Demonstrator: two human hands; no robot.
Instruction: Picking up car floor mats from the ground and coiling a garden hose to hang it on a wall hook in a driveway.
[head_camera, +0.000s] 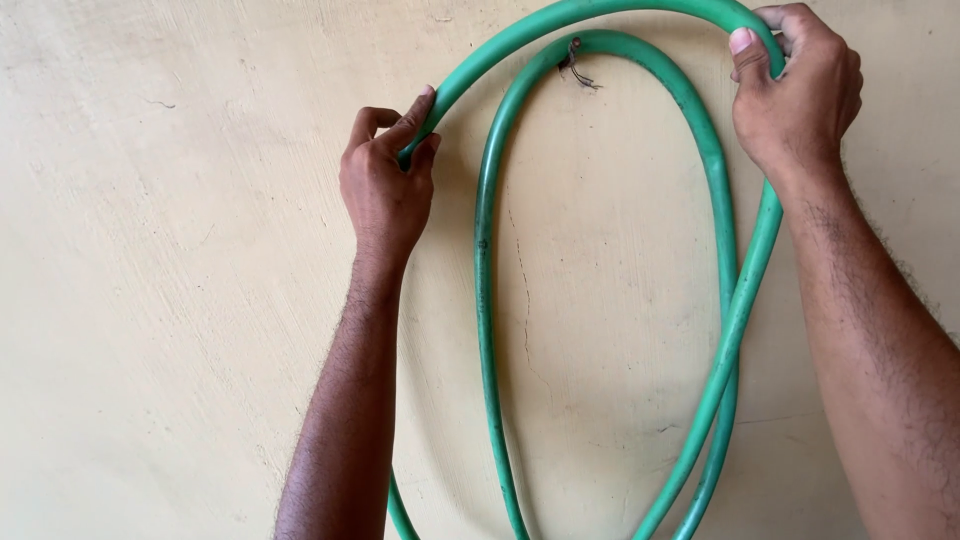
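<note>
A green garden hose (486, 260) hangs in two loops against a cream wall (180, 260). The inner loop rests on a small nail with a bit of wire (575, 62) near the top. My left hand (388, 180) grips the left side of the outer loop, fingers wrapped around it. My right hand (800, 85) holds the same outer loop at its upper right bend, thumb on the front. The outer loop arches above the nail and is lifted off the wall's hook. Both loops run down past the bottom edge.
The wall shows a thin vertical crack (525, 300) inside the inner loop and faint scuffs. Nothing else hangs on it in view.
</note>
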